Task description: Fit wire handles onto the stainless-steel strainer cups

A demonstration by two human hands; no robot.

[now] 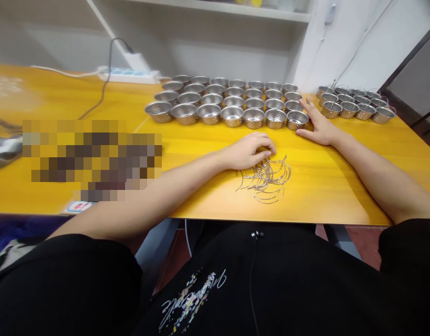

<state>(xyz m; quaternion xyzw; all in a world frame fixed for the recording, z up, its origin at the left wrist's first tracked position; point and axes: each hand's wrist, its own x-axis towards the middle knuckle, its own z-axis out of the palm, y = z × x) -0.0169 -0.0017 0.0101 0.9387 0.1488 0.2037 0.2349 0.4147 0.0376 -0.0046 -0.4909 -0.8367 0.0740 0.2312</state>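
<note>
- Take the cup block (232, 116) as landmark: rows of perforated metal cups, with the wire pile (266, 179) in front of its right half on the yellow table (334, 186).
- Note the left hand (252, 150) just in front of the cup block, fingers curled down over wires; cannot tell whether pinching one.
- Note the right hand (320, 126) at the cup block's front right corner, thumb and fingers spread around the end cup (297, 120), apparently not gripping; contact hard to judge.
- Probably best to pinch a single wire near its end and lift steeply, without dragging tangled neighbours.
- For the end cup, close thumb and fingers evenly, then draw away from the cup block's tight rows.
- Slide along the table strip in front of the cup block, minding the front edge (285, 221) farther forward.
- Keep the right wrist off the wired cups (365, 112), right of the cup block.
- Avoid pushing backward: shelf (232, 58) close behind the cup block.
</note>
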